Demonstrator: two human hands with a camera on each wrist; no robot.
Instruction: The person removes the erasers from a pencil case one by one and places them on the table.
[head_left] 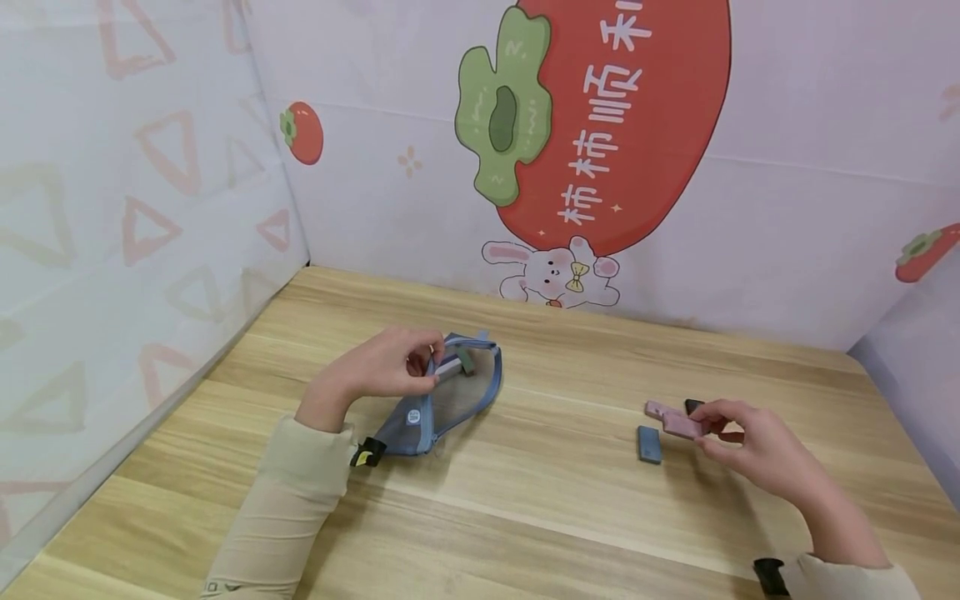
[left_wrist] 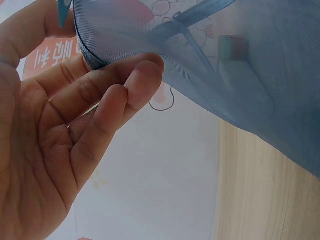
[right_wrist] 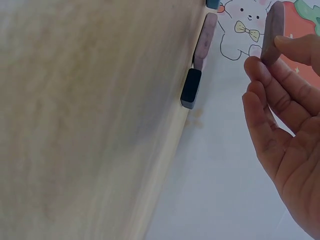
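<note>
My left hand (head_left: pixel 382 365) pinches the rim of a blue mesh zipper pouch (head_left: pixel 401 433), whose mouth gapes toward the right. Inside the pouch lie a green block (head_left: pixel 467 361) and a pale block (head_left: pixel 448 370); the mesh blurs them in the left wrist view. Over to the right, my right hand (head_left: pixel 768 454) holds a flat pink block (head_left: pixel 681 426) between thumb and fingertips, lifted above the table in the right wrist view. Close by on the wood are a second pink block (head_left: pixel 654 408), a black block (right_wrist: pixel 191 88) and a blue block (head_left: pixel 649 445).
A wood-grain table (head_left: pixel 525 517) runs under everything. Behind it stands a printed backdrop (head_left: pixel 375 208) with a large red persimmon and a rabbit, and a patterned side panel (head_left: pixel 112 250) borders the left edge. A black strap (head_left: pixel 368 452) shows by the left cuff.
</note>
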